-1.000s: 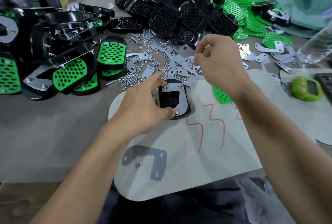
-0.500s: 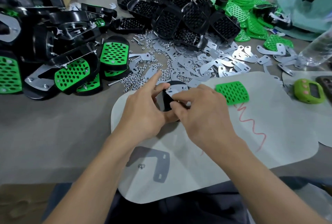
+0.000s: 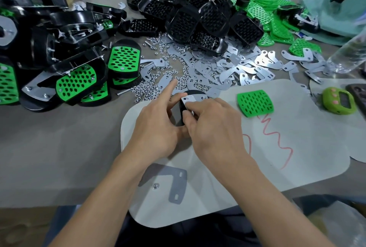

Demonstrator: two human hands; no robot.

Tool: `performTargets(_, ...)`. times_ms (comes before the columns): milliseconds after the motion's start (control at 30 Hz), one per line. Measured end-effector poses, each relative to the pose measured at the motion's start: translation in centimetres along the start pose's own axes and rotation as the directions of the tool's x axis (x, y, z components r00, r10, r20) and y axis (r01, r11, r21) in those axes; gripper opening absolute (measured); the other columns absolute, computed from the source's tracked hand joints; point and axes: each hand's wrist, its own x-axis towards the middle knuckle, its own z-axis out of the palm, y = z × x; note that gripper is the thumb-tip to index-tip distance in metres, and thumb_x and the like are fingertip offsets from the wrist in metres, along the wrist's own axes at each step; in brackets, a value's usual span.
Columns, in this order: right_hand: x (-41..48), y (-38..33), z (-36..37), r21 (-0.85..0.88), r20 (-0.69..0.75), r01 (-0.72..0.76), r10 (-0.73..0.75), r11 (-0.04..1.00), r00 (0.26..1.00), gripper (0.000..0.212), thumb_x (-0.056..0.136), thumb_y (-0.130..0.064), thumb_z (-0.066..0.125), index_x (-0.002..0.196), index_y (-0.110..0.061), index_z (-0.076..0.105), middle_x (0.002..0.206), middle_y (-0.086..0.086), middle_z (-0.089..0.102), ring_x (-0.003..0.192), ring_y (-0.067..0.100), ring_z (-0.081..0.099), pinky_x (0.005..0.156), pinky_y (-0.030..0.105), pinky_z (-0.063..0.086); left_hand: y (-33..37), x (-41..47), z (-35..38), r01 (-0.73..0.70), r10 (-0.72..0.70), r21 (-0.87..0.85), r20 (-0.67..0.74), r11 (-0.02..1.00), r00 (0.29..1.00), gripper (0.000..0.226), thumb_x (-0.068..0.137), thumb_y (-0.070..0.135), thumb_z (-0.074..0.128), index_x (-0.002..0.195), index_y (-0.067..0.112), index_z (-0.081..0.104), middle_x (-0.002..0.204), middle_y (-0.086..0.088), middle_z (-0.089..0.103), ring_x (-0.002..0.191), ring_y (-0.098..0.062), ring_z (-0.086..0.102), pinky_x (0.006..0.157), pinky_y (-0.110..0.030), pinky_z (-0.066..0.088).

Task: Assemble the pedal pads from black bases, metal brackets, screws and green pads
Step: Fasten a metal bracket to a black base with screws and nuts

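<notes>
Step, as I judge it: seating a metal bracket (image 3: 193,98) on a black base (image 3: 176,113), ahead of the screws.
Left hand (image 3: 156,128): thumb and lower fingers curled round the near-left side of the base; forefinger stuck out straight over the nuts (image 3: 150,88), touching nothing I can make out.
Right hand (image 3: 213,126): forefinger and thumb tips pinched on the bracket's left edge. I cannot tell whether a screw sits under them.
Where: base lies on the far-left edge of the white mat (image 3: 297,138), between my two hands, just beside the nut pile.
Doing it well: brace the base flat with the left so it cannot rock; slide the bracket by its edge until its slots sit over the base holes; press down only once they line up. Watch that my fingertips do not cover the holes.
Risk: a skewed bracket would likely bind the screws.
Look of the base: glossy black, rounded far end, mostly hidden by my hands.
Look of the bracket: flat dull-silver plate, two small slots showing near its far edge.
Next part: one green pad (image 3: 255,102), perforated, on the mat to my right, apart from the base.
Spare: another bracket (image 3: 174,183) near me on the mat, a single nut (image 3: 155,186) beside it.
Done pile (image 3: 79,82): finished pedals, far left.
</notes>
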Motion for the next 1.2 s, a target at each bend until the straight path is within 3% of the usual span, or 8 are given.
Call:
performTargets(133, 0.1, -1.1, 0.2, -0.059, 0.016, -0.034, 0.035, 0.998, 0.999, 0.025, 0.098, -0.032, 0.052, 0.073, -0.026, 0.048, 0.083, 0.003, 0.066, 0.088, 0.025, 0.05, 0.064, 0.033, 0.012, -0.3, -0.2, -0.1, -0.037, 0.04, 0.067, -0.032, 0.997, 0.999, 0.095, 0.077, 0.01, 0.071, 0.156, 0.043, 0.03, 0.128, 0.036, 0.059, 0.106, -0.017, 0.063, 0.087, -0.029, 0.046)
performTargets(267, 0.5, -1.0, -0.2, 0.031, 0.101, -0.123, 0.119, 0.992, 0.988, 0.032, 0.097, -0.033, 0.05, 0.068, -0.02, 0.045, 0.074, 0.006, 0.062, 0.076, 0.027, 0.04, 0.065, 0.036, 0.024, -0.1, -0.7, -0.1, -0.054, 0.056, 0.055, -0.051, 0.997, 0.997, 0.093, 0.078, 0.006, 0.072, 0.154, 0.046, 0.035, 0.134, 0.029, 0.059, 0.118, -0.007, 0.06, 0.098, -0.035, 0.048)
performTargets(400, 0.6, -0.3, -0.6, 0.084, 0.115, -0.114, 0.104, 0.99, 0.988, 0.034, 0.094, -0.032, 0.055, 0.064, -0.017, 0.049, 0.066, 0.006, 0.059, 0.076, 0.035, 0.053, 0.067, 0.04, 0.043, -0.2, -1.0, -0.3, -0.043, 0.047, 0.081, -0.051, 0.996, 0.998, 0.087, 0.081, 0.021, 0.079, 0.15, 0.053, 0.037, 0.124, 0.011, 0.062, 0.11, -0.006, 0.055, 0.091, -0.016, 0.043)
performTargets(600, 1.1, 1.9, -0.5, 0.283, 0.137, -0.212, 0.18, 0.935, 0.974, 0.013, 0.088, -0.024, 0.066, 0.088, -0.027, 0.079, 0.076, 0.0, 0.071, 0.072, 0.023, 0.063, 0.068, 0.032, 0.052, 0.0, -0.2, -1.5, -0.069, 0.048, 0.2, 0.108, 0.977, 0.993, 0.089, 0.068, 0.057, 0.077, 0.149, 0.052, 0.039, 0.13, 0.015, 0.062, 0.121, -0.013, 0.052, 0.099, -0.036, 0.045)
performTargets(700, 1.3, 3.3, -0.7, 0.393, 0.227, -0.224, 0.142, 0.892, 0.963, 0.025, 0.087, -0.014, 0.071, 0.099, -0.034, 0.081, 0.084, -0.012, 0.072, 0.066, 0.0, 0.062, 0.069, 0.022, 0.049, 0.1, 0.0, -2.0, -0.111, 0.065, 0.254, 0.184, 0.961, 0.981, 0.095, 0.065, 0.06, 0.069, 0.152, 0.051, 0.033, 0.144, 0.022, 0.054, 0.131, -0.012, 0.046, 0.109, -0.041, 0.041)
performTargets(800, 1.2, 4.1, -1.1, 0.457, 0.293, -0.207, 0.074, 0.865, 0.953, 0.032, 0.089, -0.007, 0.071, 0.108, -0.031, 0.079, 0.093, -0.012, 0.065, 0.072, 0.004, 0.06, 0.068, 0.023, 0.054, 0.2, 0.0, -2.2, -0.108, 0.058, 0.247, 0.204, 0.963, 0.977, 0.099, 0.061, 0.066, 0.066, 0.153, 0.054, 0.029, 0.147, 0.024, 0.051, 0.135, -0.012, 0.044, 0.111, -0.043, 0.039)
performTargets(967, 1.6, 4.8, -2.3, 0.48, 0.382, -0.191, -0.008, 0.856, 0.924, 0.043, 0.09, 0.005, 0.063, 0.114, -0.028, 0.077, 0.094, -0.017, 0.062, 0.066, -0.006, 0.057, 0.056, 0.003, 0.044, 0.1, 0.0, -2.0, -0.09, 0.053, 0.208, 0.178, 0.974, 0.983, 0.1, 0.059, 0.066, 0.069, 0.151, 0.056, 0.03, 0.145, 0.027, 0.051, 0.136, -0.008, 0.045, 0.112, -0.043, 0.04)
performTargets(1200, 1.3, 5.2, -1.7, 0.517, 0.327, -0.147, -0.036, 0.844, 0.944, 0.038, 0.089, 0.003, 0.069, 0.113, -0.025, 0.078, 0.085, -0.021, 0.058, 0.069, 0.01, 0.057, 0.056, 0.003, 0.043, 0.1, 0.0, -2.3, -0.147, 0.093, 0.253, 0.212, 0.956, 0.973, 0.099, 0.063, 0.071, 0.063, 0.154, 0.053, 0.026, 0.148, 0.028, 0.048, 0.135, -0.011, 0.044, 0.112, -0.044, 0.039)
